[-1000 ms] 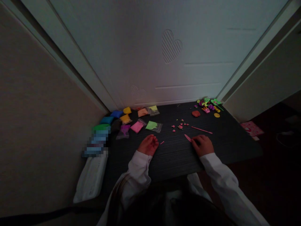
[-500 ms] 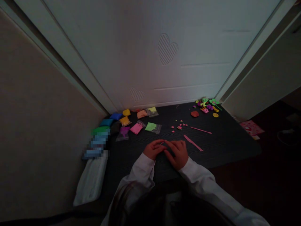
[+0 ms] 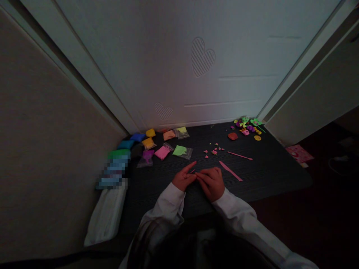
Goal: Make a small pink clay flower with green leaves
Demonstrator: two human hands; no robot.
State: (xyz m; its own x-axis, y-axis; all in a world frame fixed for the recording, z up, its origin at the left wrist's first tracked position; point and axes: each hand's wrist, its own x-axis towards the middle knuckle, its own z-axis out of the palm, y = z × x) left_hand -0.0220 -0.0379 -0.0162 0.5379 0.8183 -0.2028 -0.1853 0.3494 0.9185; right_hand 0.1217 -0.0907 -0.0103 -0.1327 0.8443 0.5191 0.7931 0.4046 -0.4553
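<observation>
My left hand [image 3: 183, 177] and my right hand [image 3: 211, 181] meet fingertip to fingertip on the dark mat [image 3: 266, 168], just in front of me. A tiny pink strip [image 3: 192, 171] lies between their fingertips; the light is too dim to tell which hand pinches it. My left index finger sticks out forward. A flat pink tool [image 3: 230, 170] lies on the mat just right of my right hand, with nothing touching it.
Several small bags of coloured clay [image 3: 162, 151] lie at the mat's back left. Tiny pink pieces [image 3: 213, 149] and a thin pink stick [image 3: 239, 155] lie mid-mat, small clay shapes [image 3: 246, 127] at the back right. A white door [image 3: 196, 74] rises behind. A white bag [image 3: 105, 215] lies left.
My right hand let go of the flat pink tool and moved left to meet my left hand. The tool now lies on the mat. My left index finger has stretched out.
</observation>
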